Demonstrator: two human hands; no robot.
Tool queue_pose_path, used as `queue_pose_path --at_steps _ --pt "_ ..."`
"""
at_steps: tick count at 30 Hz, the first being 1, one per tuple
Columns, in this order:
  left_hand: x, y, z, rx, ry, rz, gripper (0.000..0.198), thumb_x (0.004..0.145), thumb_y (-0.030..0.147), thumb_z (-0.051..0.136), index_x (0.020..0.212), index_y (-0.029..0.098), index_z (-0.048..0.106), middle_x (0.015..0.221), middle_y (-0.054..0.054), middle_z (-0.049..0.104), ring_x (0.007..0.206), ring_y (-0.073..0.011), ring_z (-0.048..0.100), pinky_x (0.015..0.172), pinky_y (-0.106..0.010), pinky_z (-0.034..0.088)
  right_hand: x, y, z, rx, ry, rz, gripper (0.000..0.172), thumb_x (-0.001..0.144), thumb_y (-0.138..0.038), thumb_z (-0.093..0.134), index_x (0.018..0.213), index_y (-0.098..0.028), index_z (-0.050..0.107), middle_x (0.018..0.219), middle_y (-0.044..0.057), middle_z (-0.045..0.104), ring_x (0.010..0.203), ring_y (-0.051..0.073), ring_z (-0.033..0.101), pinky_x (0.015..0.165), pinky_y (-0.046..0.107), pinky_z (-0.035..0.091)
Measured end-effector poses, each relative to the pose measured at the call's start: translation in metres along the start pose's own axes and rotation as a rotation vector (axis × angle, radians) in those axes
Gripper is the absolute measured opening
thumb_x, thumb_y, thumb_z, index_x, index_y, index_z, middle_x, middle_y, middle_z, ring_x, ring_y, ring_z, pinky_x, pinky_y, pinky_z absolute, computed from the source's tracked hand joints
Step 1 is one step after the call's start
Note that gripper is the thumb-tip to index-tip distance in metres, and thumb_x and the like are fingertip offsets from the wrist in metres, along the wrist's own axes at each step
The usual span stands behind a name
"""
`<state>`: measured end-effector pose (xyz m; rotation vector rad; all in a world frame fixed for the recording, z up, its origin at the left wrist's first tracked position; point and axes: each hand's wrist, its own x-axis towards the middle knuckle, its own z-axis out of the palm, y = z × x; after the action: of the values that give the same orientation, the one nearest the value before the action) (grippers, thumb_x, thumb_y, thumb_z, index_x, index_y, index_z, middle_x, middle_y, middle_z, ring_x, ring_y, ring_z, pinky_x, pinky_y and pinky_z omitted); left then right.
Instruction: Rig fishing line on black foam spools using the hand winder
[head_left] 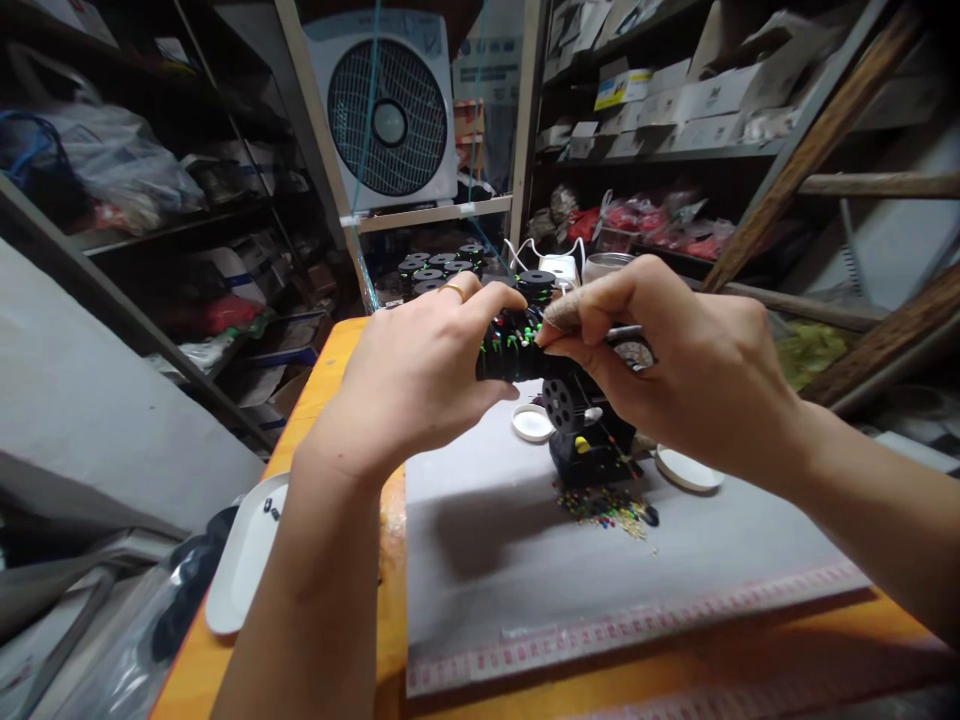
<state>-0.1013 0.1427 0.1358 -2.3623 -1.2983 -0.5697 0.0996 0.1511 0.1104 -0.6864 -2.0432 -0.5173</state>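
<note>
My left hand (420, 365), with a ring on one finger, wraps round a row of black spools (510, 345) that carry bright green and a few red bits. It holds the row above the table. At the row's right end my right hand (682, 350) is closed in a pinch, its forefinger wrapped in a tan covering; what lies between the fingertips is too small to make out. Below the hands stands a small black winding device (592, 450) with a holed wheel. Tiny coloured beads and gold-coloured bits (611, 510) lie loose in front of it.
White round lids (532, 423) lie on the grey mat, which has a red-marked measuring tape (600, 625) along its front. More black spools (442, 265) are stacked behind. A white tray (244, 565) sits at left. A box fan (386, 115) and loaded shelves (675, 150) stand beyond.
</note>
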Motion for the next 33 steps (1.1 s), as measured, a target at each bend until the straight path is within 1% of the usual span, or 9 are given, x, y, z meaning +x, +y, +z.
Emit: queue_pose_path --at_steps 5,11,15,19,21,24,27,30,33 --pt "0.0 0.0 0.001 0.0 -0.001 0.004 0.052 0.074 0.036 0.07 0.123 0.029 0.054 0.118 -0.001 0.064 0.097 -0.025 0.066 0.067 -0.032 0.049 0.0 -0.001 0.001 -0.049 0.007 -0.115 0.015 0.09 -0.009 0.053 0.088 -0.023 0.049 0.084 -0.001 0.068 0.077 0.013 0.066 0.064 0.025 0.051" --pt "0.0 0.001 0.0 -0.005 -0.014 -0.015 0.051 0.074 0.034 0.068 0.123 0.029 0.054 0.118 -0.002 0.064 0.099 -0.0248 0.065 0.07 -0.032 0.05 -0.009 0.002 0.012 -0.03 -0.023 -0.192 0.017 0.088 -0.006 0.052 0.089 -0.022 0.052 0.095 0.002 0.068 0.093 0.019 0.064 0.08 0.036 0.055" --pt "0.0 0.002 0.0 -0.01 -0.014 -0.016 0.047 0.077 0.035 0.066 0.122 0.029 0.054 0.118 -0.002 0.063 0.099 -0.0246 0.066 0.071 -0.032 0.051 -0.015 0.007 0.01 -0.096 -0.024 -0.295 0.021 0.089 -0.008 0.051 0.1 -0.026 0.058 0.102 0.002 0.071 0.105 0.022 0.064 0.087 0.039 0.055" --pt "0.0 0.002 -0.001 -0.02 -0.012 -0.009 0.044 0.078 0.035 0.065 0.12 0.027 0.054 0.118 -0.003 0.063 0.098 -0.0243 0.066 0.071 -0.031 0.05 -0.036 0.006 -0.007 -0.159 -0.148 -0.367 0.035 0.09 -0.009 0.052 0.123 -0.02 0.056 0.13 0.009 0.063 0.129 0.027 0.05 0.1 0.044 0.049" --pt "-0.001 0.002 -0.002 -0.017 -0.013 -0.003 0.046 0.077 0.034 0.066 0.12 0.027 0.054 0.118 -0.003 0.063 0.099 -0.0249 0.066 0.07 -0.032 0.05 -0.056 0.001 -0.015 -0.132 -0.257 -0.338 0.043 0.09 -0.006 0.051 0.131 -0.017 0.052 0.139 0.011 0.055 0.134 0.028 0.043 0.106 0.046 0.044" --pt "-0.001 0.002 -0.002 -0.004 -0.018 -0.004 0.05 0.075 0.034 0.068 0.122 0.027 0.053 0.12 -0.003 0.062 0.1 -0.0259 0.066 0.07 -0.033 0.05 -0.088 -0.009 -0.019 -0.014 -0.374 -0.148 0.035 0.088 -0.005 0.052 0.119 -0.018 0.06 0.127 0.011 0.06 0.118 0.025 0.053 0.096 0.041 0.049" --pt "-0.001 0.003 -0.002 0.009 -0.022 -0.006 0.051 0.075 0.034 0.068 0.123 0.027 0.052 0.12 -0.003 0.062 0.101 -0.0264 0.065 0.07 -0.033 0.05 -0.11 -0.015 -0.014 0.051 -0.373 0.018 0.037 0.088 -0.005 0.05 0.12 -0.019 0.059 0.12 0.013 0.059 0.106 0.024 0.055 0.088 0.041 0.052" --pt "-0.001 0.003 -0.003 0.014 -0.022 0.002 0.051 0.077 0.035 0.067 0.124 0.026 0.051 0.121 -0.003 0.062 0.101 -0.0267 0.065 0.069 -0.034 0.049 -0.115 -0.013 -0.01 0.117 -0.328 0.051 0.043 0.087 -0.002 0.047 0.124 -0.022 0.056 0.122 0.012 0.056 0.109 0.024 0.053 0.09 0.043 0.049" --pt "-0.001 0.003 -0.003 0.014 -0.023 0.003 0.05 0.077 0.035 0.067 0.124 0.027 0.051 0.122 -0.003 0.062 0.101 -0.0265 0.066 0.068 -0.033 0.049 -0.115 -0.006 -0.012 0.216 -0.399 0.145 0.026 0.089 -0.007 0.049 0.109 -0.021 0.059 0.107 0.01 0.06 0.098 0.022 0.055 0.082 0.039 0.049"
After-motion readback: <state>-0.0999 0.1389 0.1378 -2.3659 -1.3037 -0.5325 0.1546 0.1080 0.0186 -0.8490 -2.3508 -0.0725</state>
